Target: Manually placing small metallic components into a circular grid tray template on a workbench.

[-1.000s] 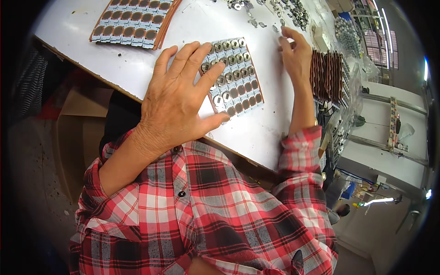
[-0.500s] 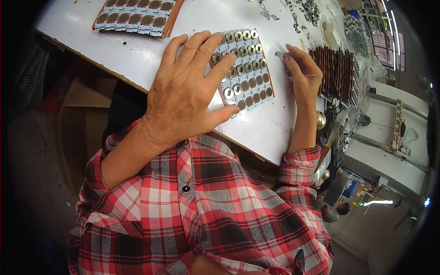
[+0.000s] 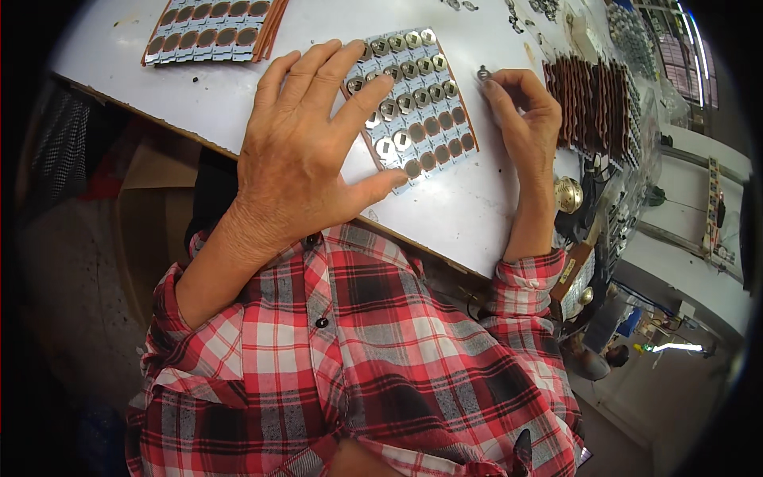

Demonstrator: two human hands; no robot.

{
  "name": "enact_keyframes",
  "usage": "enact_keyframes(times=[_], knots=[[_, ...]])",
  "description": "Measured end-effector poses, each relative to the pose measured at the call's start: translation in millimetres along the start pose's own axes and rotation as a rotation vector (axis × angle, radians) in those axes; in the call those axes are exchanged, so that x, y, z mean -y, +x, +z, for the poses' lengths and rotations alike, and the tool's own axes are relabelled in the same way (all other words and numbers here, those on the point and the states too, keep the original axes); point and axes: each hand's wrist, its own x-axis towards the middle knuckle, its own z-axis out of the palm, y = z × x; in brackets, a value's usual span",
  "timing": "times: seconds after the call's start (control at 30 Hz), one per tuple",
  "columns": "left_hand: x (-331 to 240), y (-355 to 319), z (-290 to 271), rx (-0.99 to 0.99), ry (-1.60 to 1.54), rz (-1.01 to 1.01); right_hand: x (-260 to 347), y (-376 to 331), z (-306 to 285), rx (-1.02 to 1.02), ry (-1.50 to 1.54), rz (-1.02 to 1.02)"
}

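Head view: left hand lies spread flat on the near-left part of the panel of round sockets, pinning it to the white table. Just right of the panel, the right hand pinches a small metal part between its fingertips — best seated squarely into an empty socket, panel held firm.

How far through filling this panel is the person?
Most cells of the panel already hold metal caps; the brown cells along its near edge are still empty. The left hand pins the panel flat while the right hand pinches one small metal part beside it.
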Motion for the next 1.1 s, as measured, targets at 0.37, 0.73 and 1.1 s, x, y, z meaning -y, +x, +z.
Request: enact_keyframes(times=[0.37,0.73,1.1], knots=[[23.8,9.5,27.3,-0.256,0.055,0.200,49.5,-20.9,0.1,0.238,0.491,0.072],[58.9,24.6,72.0,-0.781,0.048,0.617,63.6,-27.2,12.7,0.355,-0.098,-0.142],[56.8,24.4,71.5,-0.765,-0.015,0.598,74.1,-32.7,15.7,0.330,0.414,0.182]])
